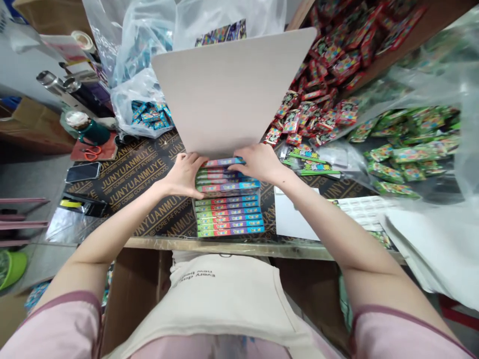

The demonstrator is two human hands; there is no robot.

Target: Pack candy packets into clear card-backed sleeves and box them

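Cardboard sheet (pixel 232 89) tilts up behind the packs (pixel 228 209); left grip (pixel 183 174) and right grip (pixel 260 162) clasp only the far ones, so it may topple.

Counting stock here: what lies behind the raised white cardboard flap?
Behind the white cardboard flap rise clear plastic bags; one shows colourful packs above its edge, another blue packs at its left. The flap covers everything lower behind it.

The head-worn camera is facing forward and steeply down, closely overlooking the left hand (pixel 183 175), right hand (pixel 260 162) and table (pixel 142 184)
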